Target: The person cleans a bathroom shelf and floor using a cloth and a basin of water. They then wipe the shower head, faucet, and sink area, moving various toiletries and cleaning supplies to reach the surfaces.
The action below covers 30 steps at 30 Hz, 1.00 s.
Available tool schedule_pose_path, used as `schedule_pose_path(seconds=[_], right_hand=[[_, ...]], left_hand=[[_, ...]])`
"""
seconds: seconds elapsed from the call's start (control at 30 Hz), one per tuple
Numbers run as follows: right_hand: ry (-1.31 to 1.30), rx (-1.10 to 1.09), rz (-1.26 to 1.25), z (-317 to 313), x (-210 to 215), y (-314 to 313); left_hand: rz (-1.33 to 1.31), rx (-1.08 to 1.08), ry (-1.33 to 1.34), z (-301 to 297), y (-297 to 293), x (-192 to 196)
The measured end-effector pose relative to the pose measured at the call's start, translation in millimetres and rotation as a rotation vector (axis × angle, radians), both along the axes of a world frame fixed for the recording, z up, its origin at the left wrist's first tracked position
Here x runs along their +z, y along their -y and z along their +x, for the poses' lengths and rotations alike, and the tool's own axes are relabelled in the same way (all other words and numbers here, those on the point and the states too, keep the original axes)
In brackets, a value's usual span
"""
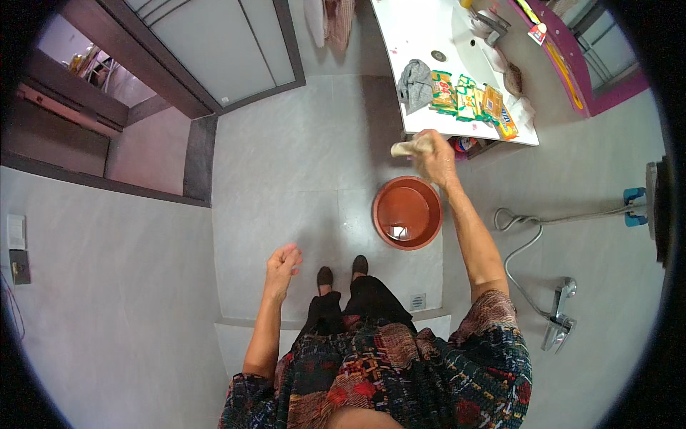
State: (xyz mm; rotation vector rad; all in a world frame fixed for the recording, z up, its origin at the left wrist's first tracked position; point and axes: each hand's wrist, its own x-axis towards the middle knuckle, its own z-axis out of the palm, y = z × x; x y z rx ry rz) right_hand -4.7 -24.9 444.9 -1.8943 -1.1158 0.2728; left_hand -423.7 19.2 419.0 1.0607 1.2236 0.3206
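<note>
My right hand (pixel 435 161) is closed around a bunched off-white cloth (pixel 404 149), just off the front edge of the white washbasin counter (pixel 401 46). Below and slightly left of that hand, a round reddish-brown basin (pixel 384 206) of water stands on the floor. My left hand (pixel 281 268) hangs over the floor to the left of my feet, its fingers loosely bent and partly apart, with nothing visible in them. On the counter, a grey cloth (pixel 415 85) lies crumpled beside several green and yellow packets (pixel 466 102).
A chrome tap (pixel 493 27) stands at the counter's sink. On the right, a shower mixer (pixel 561 318) and its looped hose (pixel 509 261) hang on the wall. A purple-framed mirror (pixel 582 93) is at the upper right. A doorway (pixel 146 146) opens at the left.
</note>
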Motion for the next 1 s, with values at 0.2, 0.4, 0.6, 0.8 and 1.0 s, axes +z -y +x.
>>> schedule_pose_path(seconds=[0.2, 0.4, 0.6, 0.8, 1.0], right_hand=[[0.437, -0.519, 0.010, 24.9, -4.6, -20.4], [0.604, -0.091, -0.011, -4.5, -13.5, -16.8], [0.287, -0.149, 0.088, -2.3, -0.4, -7.3], [0.589, -0.303, -0.077, 3.0, -17.9, -26.2], [0.155, -0.141, -0.179, -35.5, -24.8, -10.7]], left_hand=[[0.023, -0.050, 0.059, 49.1, -2.8, 16.5], [0.011, -0.064, 0.046, 60.6, 3.4, 9.8], [-0.005, -0.059, 0.047, 58.7, -3.8, 10.9], [-0.031, -0.048, 0.065, 51.2, -19.9, 8.5], [-0.050, -0.122, 0.094, 36.6, -46.8, 9.9]])
